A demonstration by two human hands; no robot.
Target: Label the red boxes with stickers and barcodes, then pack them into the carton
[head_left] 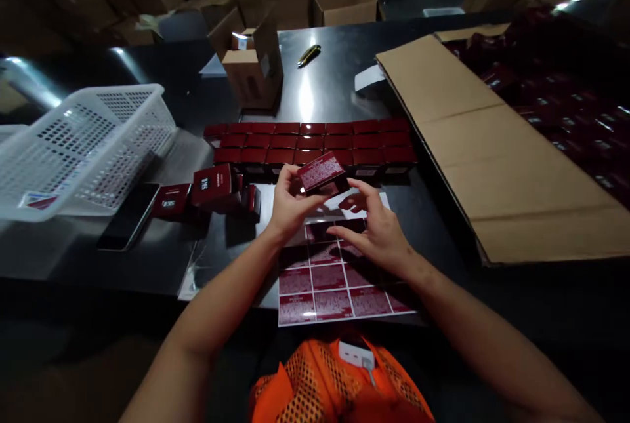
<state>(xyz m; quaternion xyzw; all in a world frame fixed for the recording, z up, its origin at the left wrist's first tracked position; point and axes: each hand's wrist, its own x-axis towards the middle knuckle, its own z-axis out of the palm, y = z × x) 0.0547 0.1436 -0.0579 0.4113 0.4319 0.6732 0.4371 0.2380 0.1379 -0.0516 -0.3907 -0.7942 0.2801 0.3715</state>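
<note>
My left hand (288,206) grips a small dark red box (321,172), tilted, with a face of fine pale print turned up. Just right of the box, my right hand (378,229) has its thumb and fingers apart and nothing visible between them. Its index fingertip is close to the box's right end; whether it touches I cannot tell. Under both hands lies a sheet of dark red labels (332,277) in a white grid, partly covered by my right hand. Behind the hands, rows of dark red boxes (310,142) stand side by side.
More red boxes (216,187) sit at left beside a smartphone (128,216) and a white perforated basket (93,141). An open cardboard box (253,69) and a yellow-black utility knife (309,56) are farther back. At right, a large carton's flap (506,147) adjoins many red boxes.
</note>
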